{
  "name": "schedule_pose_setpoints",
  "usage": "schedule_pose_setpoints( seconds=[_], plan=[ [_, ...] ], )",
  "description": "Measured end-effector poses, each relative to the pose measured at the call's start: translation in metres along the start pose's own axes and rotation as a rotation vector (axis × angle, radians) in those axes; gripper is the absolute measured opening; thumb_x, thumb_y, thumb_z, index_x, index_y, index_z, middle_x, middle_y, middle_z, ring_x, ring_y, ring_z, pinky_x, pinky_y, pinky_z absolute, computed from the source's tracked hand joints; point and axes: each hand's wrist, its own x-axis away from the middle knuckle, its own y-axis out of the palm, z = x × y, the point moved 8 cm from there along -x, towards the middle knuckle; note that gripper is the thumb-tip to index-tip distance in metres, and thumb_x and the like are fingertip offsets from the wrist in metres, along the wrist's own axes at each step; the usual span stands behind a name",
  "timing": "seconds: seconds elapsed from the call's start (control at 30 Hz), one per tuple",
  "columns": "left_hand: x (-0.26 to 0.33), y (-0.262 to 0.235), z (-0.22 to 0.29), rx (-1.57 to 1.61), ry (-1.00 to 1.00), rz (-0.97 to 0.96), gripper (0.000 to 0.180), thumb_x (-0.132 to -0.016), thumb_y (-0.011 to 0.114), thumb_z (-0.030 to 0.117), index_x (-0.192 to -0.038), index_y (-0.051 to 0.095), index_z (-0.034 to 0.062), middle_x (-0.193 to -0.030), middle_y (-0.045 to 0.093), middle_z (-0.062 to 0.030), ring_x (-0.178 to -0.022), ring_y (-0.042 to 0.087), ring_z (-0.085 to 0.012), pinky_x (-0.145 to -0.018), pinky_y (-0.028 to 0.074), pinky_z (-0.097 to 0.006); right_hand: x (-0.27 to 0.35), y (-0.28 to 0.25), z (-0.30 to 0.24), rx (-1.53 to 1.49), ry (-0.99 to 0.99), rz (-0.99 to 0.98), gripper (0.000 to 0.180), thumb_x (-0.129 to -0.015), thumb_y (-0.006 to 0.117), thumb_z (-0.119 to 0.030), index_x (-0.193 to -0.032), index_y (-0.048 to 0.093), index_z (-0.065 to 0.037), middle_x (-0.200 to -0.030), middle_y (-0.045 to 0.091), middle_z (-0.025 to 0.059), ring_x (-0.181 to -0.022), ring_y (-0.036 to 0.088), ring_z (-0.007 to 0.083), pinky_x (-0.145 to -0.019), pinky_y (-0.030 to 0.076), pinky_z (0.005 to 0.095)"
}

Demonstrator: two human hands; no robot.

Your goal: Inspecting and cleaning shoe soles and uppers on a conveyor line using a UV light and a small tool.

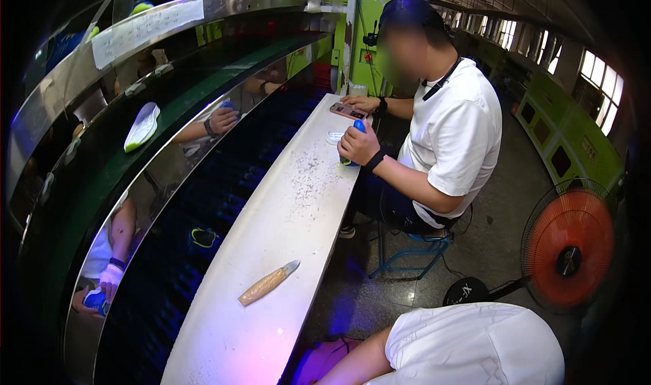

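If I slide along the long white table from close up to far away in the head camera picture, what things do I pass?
Knife with a wrapped handle → co-worker's hand holding a blue thing → phone under the co-worker's other hand.

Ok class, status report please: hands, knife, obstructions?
Both hands out of view. Wrapped-handle knife lies alone on white bench. Seated co-worker beyond, gripping a blue object.

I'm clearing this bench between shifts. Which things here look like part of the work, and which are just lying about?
Likely part of the work:
- wrapped-handle knife on the white bench
- blue item in the co-worker's hand
- white sole on the green conveyor

Likely just lying about:
- phone at the bench's far end
- orange fan on the floor
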Motion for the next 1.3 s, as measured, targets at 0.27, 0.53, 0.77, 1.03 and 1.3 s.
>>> schedule_pose_setpoints(
  seconds=[0.27, 0.53, 0.77, 1.03, 1.3],
  plan=[
    [-0.016, 0.06, 0.038, 0.178, 0.256, 0.032, 0.063, -0.102, 0.069, 0.01, -0.156, 0.042, -0.0083, -0.153, 0.051, -0.0278, -0.138, 0.052, -0.0376, -0.118, 0.042, -0.047, 0.012, -0.065, -0.008, -0.078, 0.168, 0.271, 0.021, -0.102, 0.07, -0.021, -0.114, 0.07, -0.004, -0.12, 0.07, 0.0146, -0.116, 0.064, 0.0313, -0.101, 0.052, 0.0439],
    [-0.023, 0.103, 0.001, 0.239, 0.456, 0.323, 0.034, -0.091, 0.08, 0.027, -0.107, 0.065, 0.0013, -0.106, 0.065, -0.0156, -0.1, 0.064, -0.0334, -0.09, 0.051, -0.043, 0.001, -0.075, -0.013, -0.081, 0.151, -0.004, 0.059, -0.082, 0.091, -0.036, -0.12, 0.069, 0.004, -0.115, 0.074, 0.0208, -0.113, 0.071, 0.0419, -0.106, 0.054, 0.0485],
    [-0.01, 0.098, 0.034, 0.337, 0.562, 0.434, 0.038, -0.075, 0.084, -0.001, -0.099, 0.056, 0.0062, -0.093, 0.058, -0.0133, -0.082, 0.059, -0.0331, -0.069, 0.048, -0.041, 0.0, -0.064, -0.011, 0.008, 0.211, -0.12, 0.062, -0.083, 0.089, -0.042, -0.123, 0.063, -0.003, -0.124, 0.072, 0.0208, -0.123, 0.068, 0.042, -0.117, 0.045, 0.0573],
    [-0.024, 0.092, 0.029, 0.4, 0.603, 0.367, 0.038, -0.079, 0.089, 0.011, -0.101, 0.058, 0.0104, -0.091, 0.064, -0.0057, -0.086, 0.066, -0.0279, -0.105, 0.051, -0.056, 0.011, -0.066, -0.005, -0.183, 0.229, -0.05, 0.056, -0.076, 0.094, -0.035, -0.116, 0.069, -0.005, -0.12, 0.075, 0.0177, -0.124, 0.069, 0.0385, -0.118, 0.044, 0.0549],
    [-0.062, 0.111, 0.058, 0.334, 0.436, 0.237, 0.046, -0.067, 0.099, 0.024, -0.09, 0.062, 0.009, -0.093, 0.06, -0.0087, -0.09, 0.062, -0.0316, -0.11, 0.048, -0.061, 0.032, -0.119, 0.005, -0.303, 0.406, 0.23, 0.033, -0.094, 0.082, -0.027, -0.112, 0.069, -0.003, -0.115, 0.075, 0.0237, -0.125, 0.067, 0.0434, -0.121, 0.038, 0.0602]
  ],
)
